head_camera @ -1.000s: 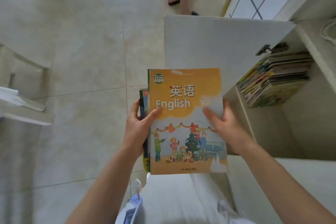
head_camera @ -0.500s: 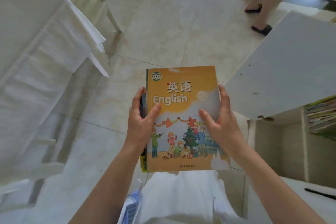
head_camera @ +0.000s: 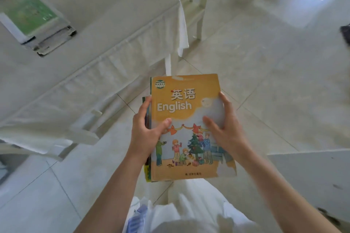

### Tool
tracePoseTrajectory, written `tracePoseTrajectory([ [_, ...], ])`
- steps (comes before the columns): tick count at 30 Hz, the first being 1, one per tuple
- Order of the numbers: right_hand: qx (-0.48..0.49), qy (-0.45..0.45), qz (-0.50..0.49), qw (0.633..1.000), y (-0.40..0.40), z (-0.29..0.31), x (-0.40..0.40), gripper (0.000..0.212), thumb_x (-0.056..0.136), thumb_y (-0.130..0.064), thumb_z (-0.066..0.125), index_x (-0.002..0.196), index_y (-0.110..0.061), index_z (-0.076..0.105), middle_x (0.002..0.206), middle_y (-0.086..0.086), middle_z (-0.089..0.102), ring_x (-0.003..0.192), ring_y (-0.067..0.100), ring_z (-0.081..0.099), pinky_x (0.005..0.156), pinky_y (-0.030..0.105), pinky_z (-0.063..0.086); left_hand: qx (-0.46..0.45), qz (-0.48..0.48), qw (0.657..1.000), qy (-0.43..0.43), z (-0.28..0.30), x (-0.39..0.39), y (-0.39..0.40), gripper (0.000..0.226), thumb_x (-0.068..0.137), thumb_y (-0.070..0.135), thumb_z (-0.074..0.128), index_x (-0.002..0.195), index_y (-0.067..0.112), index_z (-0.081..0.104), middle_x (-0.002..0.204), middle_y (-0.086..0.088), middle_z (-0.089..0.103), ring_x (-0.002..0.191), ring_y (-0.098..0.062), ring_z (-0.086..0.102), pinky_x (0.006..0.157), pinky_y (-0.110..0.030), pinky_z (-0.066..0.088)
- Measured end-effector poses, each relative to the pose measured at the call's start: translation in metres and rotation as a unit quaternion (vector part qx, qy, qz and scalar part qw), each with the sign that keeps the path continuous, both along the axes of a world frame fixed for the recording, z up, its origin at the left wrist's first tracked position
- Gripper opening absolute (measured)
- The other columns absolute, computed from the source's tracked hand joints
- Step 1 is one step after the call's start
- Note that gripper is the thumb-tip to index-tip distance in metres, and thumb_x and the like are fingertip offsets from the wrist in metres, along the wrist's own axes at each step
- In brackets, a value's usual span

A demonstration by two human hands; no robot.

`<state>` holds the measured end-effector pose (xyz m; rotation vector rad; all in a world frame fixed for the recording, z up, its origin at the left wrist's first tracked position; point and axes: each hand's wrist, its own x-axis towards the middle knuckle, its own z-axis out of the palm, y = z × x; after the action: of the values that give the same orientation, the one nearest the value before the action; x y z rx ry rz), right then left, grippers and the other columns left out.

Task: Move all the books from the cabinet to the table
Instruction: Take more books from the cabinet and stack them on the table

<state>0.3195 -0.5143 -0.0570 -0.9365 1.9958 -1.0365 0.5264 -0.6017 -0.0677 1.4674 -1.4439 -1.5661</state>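
Note:
I hold a small stack of books [head_camera: 186, 119] in front of me over the floor. The top one has an orange cover reading "English" with a cartoon of children round a Christmas tree. My left hand [head_camera: 146, 130] grips the stack's left edge, thumb on the cover. My right hand [head_camera: 225, 128] grips the right edge, thumb also on the cover. The table [head_camera: 98, 43], draped in a white cloth, fills the upper left. A pile of books [head_camera: 36, 24] with a green cover on top lies on it at the far left. The cabinet's white door [head_camera: 312, 176] shows at the right edge.
A white chair [head_camera: 204, 5] stands at the table's far end. Pale floor tiles [head_camera: 265, 81] stretch between the table and the cabinet door. A dark object [head_camera: 345, 35] sits at the right edge. My white-clothed legs [head_camera: 189, 210] are below the books.
My view has swung left from the cabinet to the table. The cabinet shelves and the standing person have left the view; the table's book pile has come in. Both hands keep their grip.

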Motion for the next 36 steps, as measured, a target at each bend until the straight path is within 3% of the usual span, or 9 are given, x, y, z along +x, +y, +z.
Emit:
tracePoseTrajectory([
  [4,0.005,0.002,0.052,0.999,-0.08,0.002,-0.013,0.083,0.081,-0.036,0.068,0.144,-0.045,0.015,0.135,-0.001,0.047,0.113,0.022,0.057,0.087,0.049,0.055,0.0,0.06,0.998,0.002,0.007,-0.003,-0.054,0.079,0.061,0.055,0.08,0.124,0.073,0.035,0.137,0.002,0.05,0.115,-0.026,0.062,0.086,-0.048,0.058],
  [10,-0.009,0.004,0.131,0.991,-0.186,0.011,-0.017,0.083,0.082,-0.029,0.071,0.143,-0.045,0.017,0.133,-0.003,0.048,0.113,0.019,0.055,0.091,0.047,0.054,-0.034,0.131,0.991,0.019,0.016,-0.001,-0.124,0.074,0.076,0.037,0.08,0.123,0.071,0.035,0.136,0.007,0.052,0.111,-0.019,0.065,0.086,-0.047,0.058],
  [14,-0.019,-0.012,0.183,0.983,-0.248,0.016,-0.005,0.081,0.082,-0.031,0.071,0.141,-0.049,0.019,0.133,-0.004,0.049,0.112,0.018,0.057,0.088,0.047,0.056,-0.03,0.176,0.984,0.018,0.017,0.013,-0.17,0.075,0.07,0.042,0.08,0.121,0.073,0.035,0.135,0.003,0.053,0.11,-0.021,0.065,0.086,-0.048,0.058],
  [17,-0.02,-0.014,0.21,0.977,-0.305,0.014,0.012,0.081,0.081,-0.031,0.071,0.141,-0.047,0.019,0.133,-0.004,0.05,0.112,0.017,0.058,0.09,0.046,0.055,-0.021,0.199,0.979,0.026,0.012,0.032,-0.215,0.08,0.072,0.038,0.08,0.133,0.063,0.035,0.133,0.002,0.054,0.109,-0.022,0.066,0.087,-0.05,0.057],
  [23,-0.027,-0.019,0.242,0.97,-0.399,0.019,0.049,0.081,0.08,-0.035,0.071,0.143,-0.042,0.021,0.134,-0.006,0.051,0.112,0.016,0.058,0.094,0.045,0.053,-0.014,0.205,0.979,0.008,0.016,0.069,-0.302,0.085,0.059,0.055,0.078,0.127,0.073,0.031,0.136,0.002,0.051,0.116,-0.027,0.061,0.09,-0.053,0.054],
  [27,-0.037,-0.018,0.256,0.966,-0.465,0.025,0.075,0.086,0.074,-0.051,0.067,0.144,-0.039,0.02,0.14,-0.009,0.045,0.119,0.016,0.054,0.099,0.046,0.049,-0.019,0.21,0.978,0.002,0.022,0.094,-0.37,0.087,0.06,0.054,0.079,0.13,0.071,0.03,0.136,0.003,0.051,0.117,-0.025,0.06,0.092,-0.053,0.053],
  [31,-0.041,0.003,0.27,0.962,-0.514,0.028,0.084,0.081,0.082,-0.04,0.067,0.146,-0.038,0.017,0.143,-0.012,0.041,0.125,0.014,0.048,0.105,0.045,0.042,-0.026,0.214,0.976,0.001,0.022,0.102,-0.417,0.094,0.058,0.06,0.082,0.135,0.067,0.029,0.135,0.003,0.054,0.118,-0.027,0.059,0.093,-0.054,0.052],
  [36,-0.029,0.034,0.283,0.958,-0.578,0.023,0.083,0.085,0.083,-0.043,0.066,0.147,-0.04,0.01,0.144,-0.008,0.04,0.121,0.018,0.052,0.103,0.048,0.044,-0.031,0.23,0.972,-0.019,0.013,0.094,-0.477,0.094,0.056,0.071,0.079,0.132,0.072,0.024,0.142,0.01,0.047,0.127,-0.023,0.053,0.098,-0.056,0.048],
])
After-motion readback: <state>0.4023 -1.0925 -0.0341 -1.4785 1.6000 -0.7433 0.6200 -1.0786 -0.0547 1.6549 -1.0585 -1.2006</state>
